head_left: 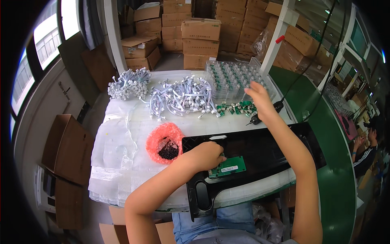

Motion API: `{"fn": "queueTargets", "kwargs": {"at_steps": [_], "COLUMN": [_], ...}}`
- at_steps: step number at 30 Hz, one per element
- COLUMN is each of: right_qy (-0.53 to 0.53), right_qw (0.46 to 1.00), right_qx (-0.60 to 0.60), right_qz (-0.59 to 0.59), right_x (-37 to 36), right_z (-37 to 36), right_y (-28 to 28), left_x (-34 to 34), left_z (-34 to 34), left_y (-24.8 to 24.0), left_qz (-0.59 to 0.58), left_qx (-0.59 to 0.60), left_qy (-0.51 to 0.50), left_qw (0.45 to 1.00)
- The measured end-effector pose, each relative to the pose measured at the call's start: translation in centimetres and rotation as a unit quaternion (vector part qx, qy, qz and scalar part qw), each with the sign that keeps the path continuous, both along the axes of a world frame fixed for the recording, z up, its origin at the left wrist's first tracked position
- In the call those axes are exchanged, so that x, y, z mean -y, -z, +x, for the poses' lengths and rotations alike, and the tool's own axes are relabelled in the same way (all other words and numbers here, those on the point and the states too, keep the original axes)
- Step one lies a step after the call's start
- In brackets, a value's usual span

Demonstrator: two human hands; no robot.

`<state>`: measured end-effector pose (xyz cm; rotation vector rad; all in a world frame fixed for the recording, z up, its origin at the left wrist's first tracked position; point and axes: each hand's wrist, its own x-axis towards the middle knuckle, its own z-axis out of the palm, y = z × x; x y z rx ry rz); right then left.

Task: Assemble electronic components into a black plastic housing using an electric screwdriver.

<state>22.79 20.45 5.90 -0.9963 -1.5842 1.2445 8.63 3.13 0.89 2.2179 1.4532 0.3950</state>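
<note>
A long black plastic panel (260, 146) with a slotted end lies at the table's front. On it sits a green circuit board (233, 166) with a white label. My left hand (206, 156) is closed at the board's upper left corner; whatever its fingertips pinch is hidden. My right hand (260, 97) is raised over the far right of the table, fingers stretched out and holding nothing visible. Below its wrist lies a black electric screwdriver (255, 119), partly covered by the arm. Left of the panel, a pink bubble-wrap pouch (153, 142) holds small black screws (168, 149).
Bundled white connector cables (185, 95) and another bunch (129, 83) lie at the back. Small green boards (237, 107) are heaped before a clear plastic tray (231, 77). A black cord (302, 73) hangs at right. Cardboard boxes (200, 40) stand behind the table.
</note>
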Motion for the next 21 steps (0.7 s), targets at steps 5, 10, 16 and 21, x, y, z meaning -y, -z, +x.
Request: {"fn": "queueTargets", "kwargs": {"at_steps": [5, 10, 16, 21], "right_qy": [-0.156, -0.095, -0.169, -0.134], "right_qw": [0.874, 0.701, 0.825, 0.945], "right_qx": [0.258, 0.444, 0.36, 0.144], "right_qz": [0.38, 0.549, 0.401, 0.26], "right_x": [2.4, -0.9, -2.7, -2.2], "right_z": [-10.0, -14.6, -13.7, -10.6], "right_y": [-0.1, 2.8, 1.5, -0.6], "left_x": [0.1, 0.2, 0.6, 0.6], "left_z": [0.3, 1.3, 1.2, 1.0], "left_y": [0.0, -0.8, -0.8, -1.1], "left_qz": [-0.025, -0.001, 0.042, 0.102], "left_qx": [-0.011, -0.024, -0.035, 0.017], "left_qy": [-0.014, -0.023, -0.056, -0.074], "left_qw": [1.0, 0.999, 0.997, 0.992]}}
